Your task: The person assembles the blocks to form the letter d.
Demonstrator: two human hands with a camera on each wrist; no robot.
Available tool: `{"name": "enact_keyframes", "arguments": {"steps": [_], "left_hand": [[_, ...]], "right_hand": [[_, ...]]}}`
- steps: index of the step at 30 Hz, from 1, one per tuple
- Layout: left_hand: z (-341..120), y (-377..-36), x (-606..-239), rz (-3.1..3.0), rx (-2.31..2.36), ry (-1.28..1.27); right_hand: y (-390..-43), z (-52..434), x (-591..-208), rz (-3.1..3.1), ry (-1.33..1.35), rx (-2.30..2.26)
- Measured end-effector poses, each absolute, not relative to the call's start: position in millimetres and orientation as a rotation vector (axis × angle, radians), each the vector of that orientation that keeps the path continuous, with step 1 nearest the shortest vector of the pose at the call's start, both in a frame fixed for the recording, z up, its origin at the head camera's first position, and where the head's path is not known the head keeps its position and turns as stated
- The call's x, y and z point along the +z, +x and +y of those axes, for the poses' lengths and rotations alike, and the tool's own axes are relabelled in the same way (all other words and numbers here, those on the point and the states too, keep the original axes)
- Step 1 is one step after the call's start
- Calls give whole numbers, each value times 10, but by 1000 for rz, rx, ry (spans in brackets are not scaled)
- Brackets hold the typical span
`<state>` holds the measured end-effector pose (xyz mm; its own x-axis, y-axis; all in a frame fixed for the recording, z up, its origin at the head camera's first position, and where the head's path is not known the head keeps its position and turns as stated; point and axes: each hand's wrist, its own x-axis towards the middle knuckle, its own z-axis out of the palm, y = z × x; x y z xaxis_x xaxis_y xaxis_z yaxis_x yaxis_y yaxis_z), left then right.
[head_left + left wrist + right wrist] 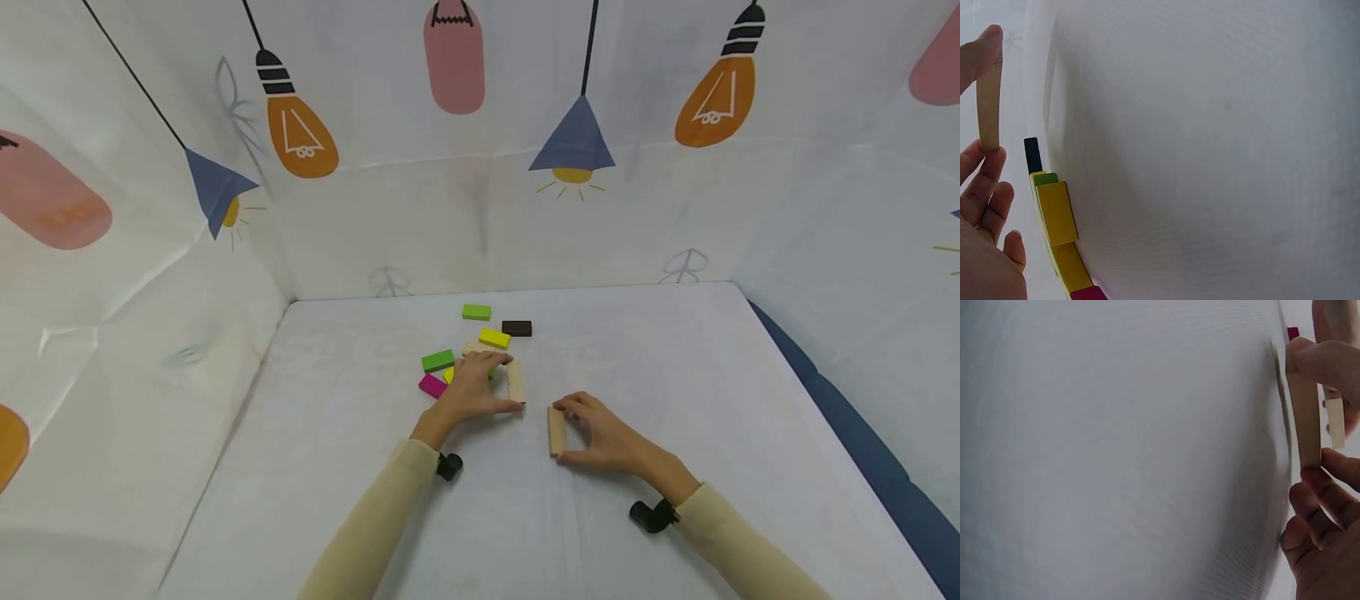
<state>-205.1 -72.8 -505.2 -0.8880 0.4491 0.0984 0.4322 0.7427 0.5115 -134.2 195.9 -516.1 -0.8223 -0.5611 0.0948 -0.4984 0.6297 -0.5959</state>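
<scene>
Right now my right hand (pixel 607 437) pinches a plain wooden block (pixel 556 430) end to end, its long axis running near to far. Just left and farther, my left hand (pixel 472 387) pinches a second wooden block (pixel 516 382), parallel, on the bench (pixel 675 367).

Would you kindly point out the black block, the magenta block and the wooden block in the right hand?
black block (pixel 517 328), head view, top face.
magenta block (pixel 431 386), head view, top face.
wooden block (pixel 556 430), head view, long side.
</scene>
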Motion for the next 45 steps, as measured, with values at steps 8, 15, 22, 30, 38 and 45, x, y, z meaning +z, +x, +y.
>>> {"name": "enact_keyframes", "arguments": {"steps": [8,15,22,30,38,45], "left_hand": [[-677,-2041,-5060,2892,838,732],[-637,-2028,-5045,2906,835,738],[-604,-2026,-5039,2905,811,733],[-577,-2023,-5051,2897,807,714],[-572,-2034,-5074,2902,771,726],[-541,-2041,-5072,2894,798,767]], "right_hand": [[-1325,1964,-5202,2760,-923,-948],[-1327,1968,-5198,2744,-925,-950],[-1313,1964,-5193,2753,-928,-912],[-1303,1967,-5203,2761,-899,-893],[-1301,1963,-5203,2758,-882,-896],[-1290,1971,-5187,2760,-863,-921]]}}
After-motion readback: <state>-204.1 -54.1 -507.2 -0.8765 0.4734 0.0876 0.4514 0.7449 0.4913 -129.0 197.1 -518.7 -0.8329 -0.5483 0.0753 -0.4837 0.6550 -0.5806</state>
